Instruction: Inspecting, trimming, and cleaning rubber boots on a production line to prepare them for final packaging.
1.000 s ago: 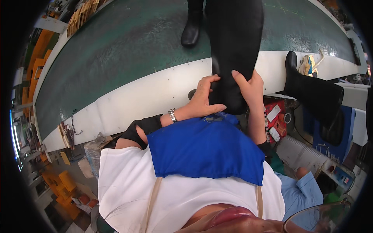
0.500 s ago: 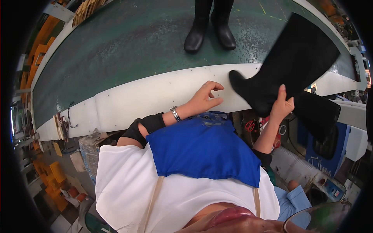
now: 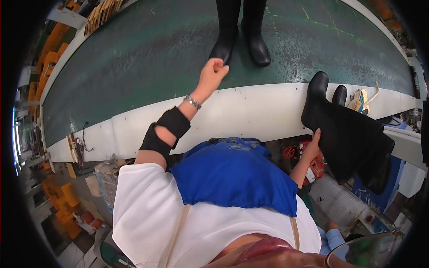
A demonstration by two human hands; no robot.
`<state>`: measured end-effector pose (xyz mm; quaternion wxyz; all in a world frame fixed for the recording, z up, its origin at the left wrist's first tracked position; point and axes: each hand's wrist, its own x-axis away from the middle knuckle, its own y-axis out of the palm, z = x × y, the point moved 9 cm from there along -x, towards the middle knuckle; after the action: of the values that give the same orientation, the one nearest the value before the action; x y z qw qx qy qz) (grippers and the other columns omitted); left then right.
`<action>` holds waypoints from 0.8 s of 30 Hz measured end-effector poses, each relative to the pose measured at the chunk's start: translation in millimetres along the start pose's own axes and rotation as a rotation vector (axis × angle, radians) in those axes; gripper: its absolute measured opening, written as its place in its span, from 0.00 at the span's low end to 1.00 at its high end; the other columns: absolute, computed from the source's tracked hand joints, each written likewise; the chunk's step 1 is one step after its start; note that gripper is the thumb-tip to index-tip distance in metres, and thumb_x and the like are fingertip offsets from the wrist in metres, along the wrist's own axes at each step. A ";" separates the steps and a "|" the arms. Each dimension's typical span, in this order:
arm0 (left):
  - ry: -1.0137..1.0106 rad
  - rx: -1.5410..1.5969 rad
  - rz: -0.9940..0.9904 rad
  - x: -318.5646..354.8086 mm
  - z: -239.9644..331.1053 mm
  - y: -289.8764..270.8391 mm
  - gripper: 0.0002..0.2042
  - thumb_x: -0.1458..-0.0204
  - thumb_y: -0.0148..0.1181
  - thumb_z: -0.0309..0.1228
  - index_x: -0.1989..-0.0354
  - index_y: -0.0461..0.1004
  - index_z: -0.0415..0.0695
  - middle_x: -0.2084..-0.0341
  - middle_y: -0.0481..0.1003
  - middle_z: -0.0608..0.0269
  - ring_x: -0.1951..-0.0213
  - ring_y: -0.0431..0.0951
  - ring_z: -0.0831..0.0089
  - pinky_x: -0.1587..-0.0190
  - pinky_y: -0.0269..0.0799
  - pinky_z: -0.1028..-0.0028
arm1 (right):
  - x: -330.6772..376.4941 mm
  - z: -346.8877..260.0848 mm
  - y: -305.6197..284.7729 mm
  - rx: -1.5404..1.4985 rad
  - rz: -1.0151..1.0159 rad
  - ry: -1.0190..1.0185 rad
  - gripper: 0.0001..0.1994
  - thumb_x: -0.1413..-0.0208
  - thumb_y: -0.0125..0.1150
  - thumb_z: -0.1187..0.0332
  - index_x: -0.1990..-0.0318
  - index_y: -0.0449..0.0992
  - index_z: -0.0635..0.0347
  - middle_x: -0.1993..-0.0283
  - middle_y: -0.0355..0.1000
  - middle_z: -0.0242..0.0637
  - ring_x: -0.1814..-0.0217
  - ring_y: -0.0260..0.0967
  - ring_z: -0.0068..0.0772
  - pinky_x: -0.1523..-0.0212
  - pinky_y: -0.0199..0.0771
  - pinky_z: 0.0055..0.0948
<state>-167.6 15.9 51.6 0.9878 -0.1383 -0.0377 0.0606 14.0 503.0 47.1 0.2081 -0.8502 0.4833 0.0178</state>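
Left hand [image 3: 213, 73] clenched at the standing boot's [image 3: 223, 42] toe; right hand [image 3: 313, 142] grasps a tall boot [image 3: 346, 138] low — it may tip off the table [image 3: 250, 111].

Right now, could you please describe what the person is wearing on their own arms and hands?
Both hands are bare, without gloves. The left hand has a silver metal bracelet watch at the wrist and a black fabric elbow sleeve below a white short shirt sleeve. The right hand and forearm show nothing worn.

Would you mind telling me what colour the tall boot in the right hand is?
The tall boot in the right hand is plain black; the head view shows it.
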 end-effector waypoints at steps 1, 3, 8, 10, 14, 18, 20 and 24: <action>0.001 0.017 0.085 -23.0 -7.0 -5.5 0.18 0.49 0.64 0.33 0.54 0.70 0.37 0.62 0.74 0.63 0.60 0.73 0.77 0.54 0.69 0.77 | 3.8 13.7 1.6 -0.127 0.004 0.148 0.29 0.52 0.70 0.66 0.46 0.67 0.75 0.42 0.66 0.47 0.47 0.69 0.35 0.56 0.77 0.30; 0.031 0.035 0.229 -69.0 -4.9 -12.8 0.25 0.52 0.67 0.36 0.51 0.67 0.34 0.58 0.72 0.57 0.57 0.72 0.73 0.52 0.68 0.75 | 11.4 25.9 3.2 -0.250 0.026 0.313 0.29 0.51 0.70 0.64 0.45 0.67 0.74 0.43 0.66 0.47 0.48 0.69 0.35 0.57 0.78 0.28; 0.075 0.044 0.479 -171.9 -4.5 -26.8 0.34 0.55 0.69 0.43 0.47 0.64 0.29 0.51 0.70 0.47 0.49 0.71 0.58 0.47 0.66 0.66 | 10.1 21.6 15.2 -0.158 -0.073 0.283 0.29 0.48 0.67 0.62 0.44 0.66 0.73 0.44 0.67 0.48 0.48 0.69 0.35 0.59 0.79 0.26; 0.077 0.467 0.355 -195.1 2.1 -9.0 0.26 0.52 0.67 0.38 0.51 0.68 0.30 0.56 0.74 0.53 0.55 0.73 0.66 0.51 0.68 0.70 | 13.0 8.5 11.8 -0.096 -0.030 0.315 0.29 0.48 0.67 0.61 0.44 0.66 0.74 0.44 0.67 0.48 0.49 0.70 0.35 0.59 0.78 0.25; -0.004 0.419 0.624 -192.1 1.9 -28.6 0.17 0.47 0.64 0.36 0.65 0.71 0.31 0.72 0.75 0.60 0.71 0.71 0.73 0.66 0.69 0.72 | 13.9 15.9 8.4 -0.065 -0.011 0.335 0.31 0.46 0.65 0.58 0.43 0.66 0.73 0.43 0.67 0.48 0.49 0.69 0.35 0.61 0.77 0.24; -0.089 0.604 0.653 -173.4 -3.6 -52.6 0.15 0.47 0.64 0.35 0.74 0.67 0.36 0.84 0.68 0.68 0.83 0.62 0.80 0.80 0.61 0.76 | 12.4 29.5 12.2 -0.060 -0.067 0.336 0.31 0.45 0.63 0.56 0.42 0.66 0.72 0.43 0.67 0.46 0.51 0.70 0.35 0.60 0.77 0.24; -0.150 0.664 0.616 -154.3 7.0 -60.2 0.16 0.48 0.65 0.36 0.77 0.65 0.39 0.86 0.64 0.72 0.86 0.58 0.81 0.83 0.55 0.77 | 15.4 16.5 12.2 -0.033 -0.039 0.344 0.30 0.45 0.62 0.55 0.42 0.66 0.71 0.44 0.67 0.46 0.51 0.70 0.34 0.61 0.77 0.24; -0.042 0.620 0.604 -125.2 23.5 -101.1 0.21 0.51 0.68 0.40 0.80 0.60 0.45 0.89 0.56 0.75 0.86 0.51 0.83 0.85 0.47 0.76 | 15.8 20.5 17.6 -0.065 -0.067 0.357 0.31 0.45 0.62 0.54 0.42 0.66 0.70 0.43 0.66 0.46 0.50 0.70 0.35 0.63 0.78 0.26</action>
<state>-282.7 -90.6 95.0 0.9196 0.1615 0.0046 0.3582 11.3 489.9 18.8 0.0921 -0.8618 0.4830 -0.1247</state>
